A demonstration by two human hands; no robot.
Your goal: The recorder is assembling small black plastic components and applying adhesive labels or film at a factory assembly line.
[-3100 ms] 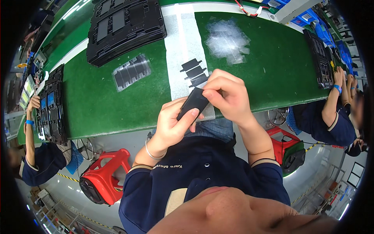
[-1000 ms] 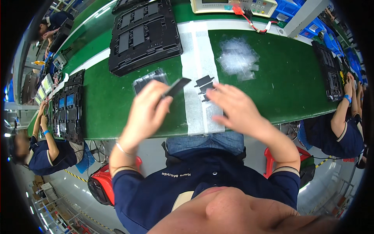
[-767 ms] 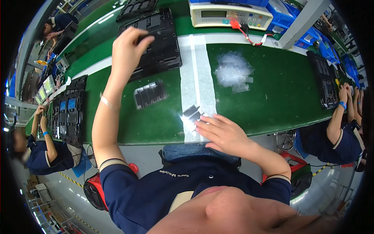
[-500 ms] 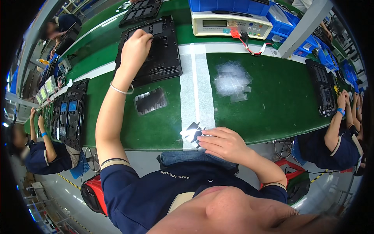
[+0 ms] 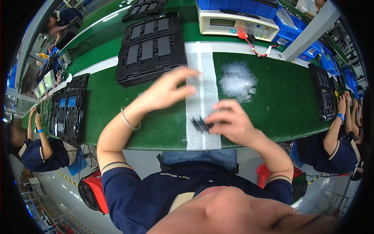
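My right hand (image 5: 235,124) grips a small dark flat piece with a jagged outline (image 5: 200,124) at its edge, over the white strip (image 5: 203,141) near the bench's front. My left hand (image 5: 169,90) is in the air to the left of that strip, blurred, thumb and fingers apart and nothing seen between them. Beyond it lies a stack of black plastic trays (image 5: 150,69); the top one carries several dark grey rectangular pieces (image 5: 147,48). My left hand and forearm cover most of the bench in front of the stack.
A loose pile of clear film pieces (image 5: 237,81) lies right of the strip on the green bench (image 5: 272,109). Behind stand a beige meter (image 5: 237,25) with red and black leads and blue bins (image 5: 237,6). Co-workers sit at both sides beside more black trays (image 5: 67,109).
My left hand has left the tray stack and come nearer and rightward. The right hand has raised the dark piece slightly off the strip. The view has shifted a little.
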